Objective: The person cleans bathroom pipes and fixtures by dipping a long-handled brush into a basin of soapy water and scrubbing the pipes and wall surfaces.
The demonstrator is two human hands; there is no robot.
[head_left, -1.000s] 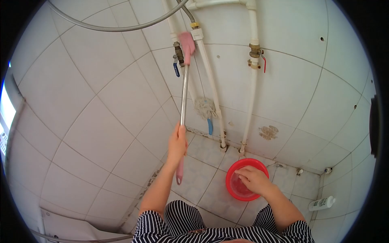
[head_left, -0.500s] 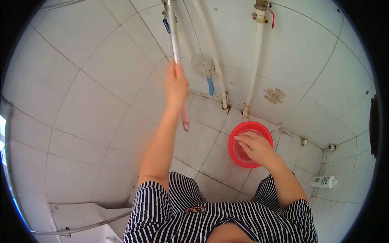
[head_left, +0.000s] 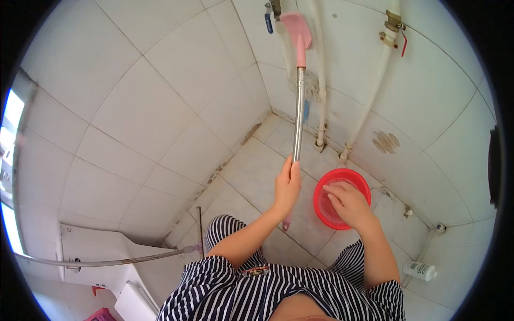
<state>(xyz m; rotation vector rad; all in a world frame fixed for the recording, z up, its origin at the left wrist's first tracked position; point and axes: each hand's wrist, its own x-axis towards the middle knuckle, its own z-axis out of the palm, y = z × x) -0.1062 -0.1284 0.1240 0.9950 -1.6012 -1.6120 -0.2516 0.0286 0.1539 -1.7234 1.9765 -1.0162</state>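
My left hand [head_left: 287, 188] is wrapped round the handle of a long brush [head_left: 299, 115] with a metal shaft. Its pink head [head_left: 297, 32] is raised in front of the pipes near the wall corner, and the pink handle end hangs below my fist. My right hand [head_left: 348, 202] is over a round red basin [head_left: 365, 186] on the tiled floor, its fingers loosely spread and nothing visible in them.
White pipes [head_left: 369, 104] with valves run down the wall; a mesh ball with a blue handle [head_left: 305, 111] hangs behind the shaft. A white bottle [head_left: 420, 270] is at the right. A toilet [head_left: 101, 251] and hose [head_left: 128, 261] are lower left.
The view has turned left and my left hand has come lower and to the right with the brush, whose pink head shows again. My right hand stays over the basin.
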